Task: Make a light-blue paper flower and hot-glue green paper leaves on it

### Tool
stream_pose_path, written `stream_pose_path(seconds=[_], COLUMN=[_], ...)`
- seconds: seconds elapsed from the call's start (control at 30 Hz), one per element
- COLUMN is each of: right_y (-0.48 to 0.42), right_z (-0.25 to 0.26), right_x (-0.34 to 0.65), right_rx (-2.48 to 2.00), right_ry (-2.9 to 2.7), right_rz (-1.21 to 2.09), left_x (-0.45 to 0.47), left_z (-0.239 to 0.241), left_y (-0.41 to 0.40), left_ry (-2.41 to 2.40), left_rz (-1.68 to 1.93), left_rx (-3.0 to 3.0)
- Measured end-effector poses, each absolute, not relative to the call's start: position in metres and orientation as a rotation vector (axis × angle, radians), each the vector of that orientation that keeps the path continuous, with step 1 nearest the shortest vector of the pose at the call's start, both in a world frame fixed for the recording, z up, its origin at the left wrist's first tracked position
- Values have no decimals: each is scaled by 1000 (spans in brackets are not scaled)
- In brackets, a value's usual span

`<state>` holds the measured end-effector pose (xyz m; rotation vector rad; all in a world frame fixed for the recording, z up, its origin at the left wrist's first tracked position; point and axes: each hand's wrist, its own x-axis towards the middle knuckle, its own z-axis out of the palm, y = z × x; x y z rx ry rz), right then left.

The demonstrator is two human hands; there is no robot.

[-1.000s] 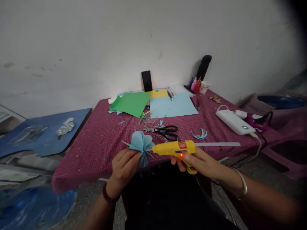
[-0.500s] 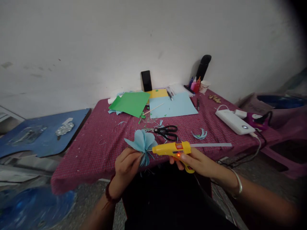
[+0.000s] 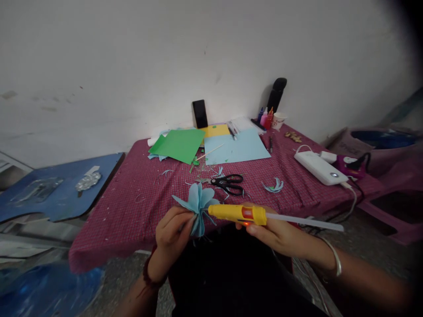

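Observation:
My left hand [image 3: 173, 231] is closed around the base of a light blue paper flower [image 3: 198, 199], held just in front of the table's near edge. My right hand [image 3: 276, 231] grips a yellow hot glue gun [image 3: 238, 213] with a white glue stick [image 3: 307, 222] sticking out of its back. The gun's nozzle points left and touches the flower's centre. A small red light glows under the gun.
A table with a maroon checked cloth [image 3: 148, 193] carries black scissors [image 3: 228, 182], green paper [image 3: 180, 145], light blue paper [image 3: 236, 147], yellow paper, a black phone [image 3: 200, 113], glue bottles [image 3: 266, 118], a cup and a white power bank [image 3: 319, 167]. A blue board [image 3: 56, 185] lies at the left.
The glue gun has tilted so its rear stick drops to the right, and its nozzle has moved into the flower. The flower has been turned slightly in my left hand.

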<state>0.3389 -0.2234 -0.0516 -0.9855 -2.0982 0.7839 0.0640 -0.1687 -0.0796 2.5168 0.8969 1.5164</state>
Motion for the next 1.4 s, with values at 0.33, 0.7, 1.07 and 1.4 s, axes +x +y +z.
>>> stream_pose_path(seconds=[0.33, 0.7, 1.07, 1.4], right_y=[-227, -229, -234, -241], right_z=[-37, -32, -21, -36], right_x=[340, 339, 339, 330], right_rx=[-930, -973, -1026, -1023], right_ry=[-2129, -2200, -2252, -2310], right_rz=[698, 650, 700, 619], left_x=[60, 63, 59, 60], left_z=[-69, -71, -69, -66], left_y=[-175, -176, -178, -185], left_ry=[892, 832, 841, 877], left_rz=[1455, 1469, 1437, 1453], left_rx=[2471, 2492, 2487, 2458])
